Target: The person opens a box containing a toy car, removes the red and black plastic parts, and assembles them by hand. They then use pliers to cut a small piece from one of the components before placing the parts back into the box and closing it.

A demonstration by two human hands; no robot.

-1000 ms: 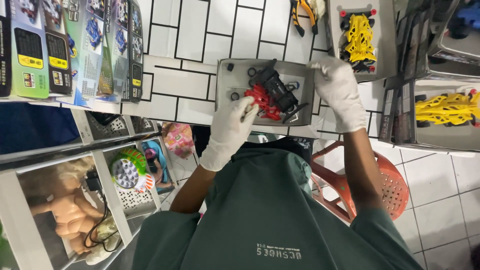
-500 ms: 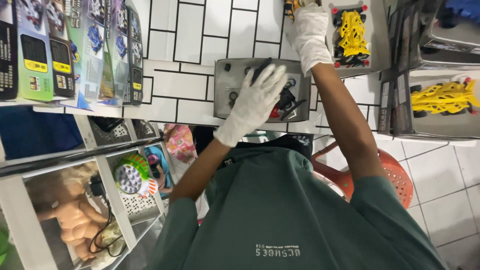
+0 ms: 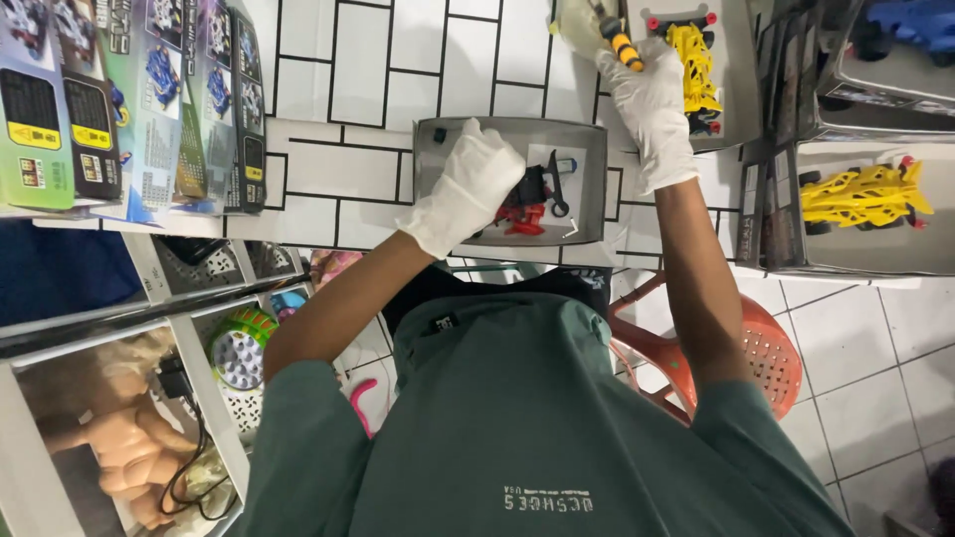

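Note:
Both my hands wear white gloves. My left hand (image 3: 468, 189) rests on a red and black toy car (image 3: 524, 207) that lies in a shallow grey tray (image 3: 594, 149) on a white tiled surface. My right hand (image 3: 647, 99) is raised beyond the tray's far right corner and is shut on a screwdriver with a yellow and black handle (image 3: 624, 47). A small black part (image 3: 439, 134) lies loose in the tray's far left corner.
A yellow toy car (image 3: 693, 60) sits in a grey box right of my right hand, another yellow one (image 3: 860, 194) in a box farther right. Colourful cartons (image 3: 129, 99) stand at the left. An orange plastic stool (image 3: 771, 353) is below, shelves with a doll (image 3: 129, 438) at lower left.
My right hand left the tray, reached to the far edge and now holds a screwdriver. My left hand slid right onto the toy car.

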